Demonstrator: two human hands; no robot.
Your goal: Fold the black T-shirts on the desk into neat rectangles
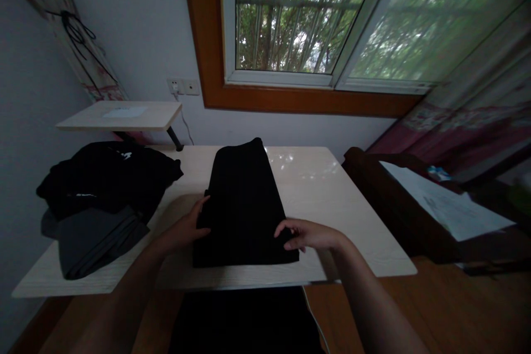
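A black folded garment [244, 204] lies flat on the light wooden table [332, 199], its long side running away from me. Its exact kind cannot be made out. My left hand [188, 229] rests at the garment's left edge, thumb and fingers apart and touching the cloth. At the lower right corner, my right hand [309, 234] touches the garment with bent fingers and the thumb held apart from them. Neither hand grips the cloth.
A heap of black clothes [112, 171] and a dark grey folded garment [99, 240] lie at the left. Behind them stands a small raised shelf [124, 113]. A dark brown piece of furniture [373, 193] with white sheets [448, 199] stands right of the table.
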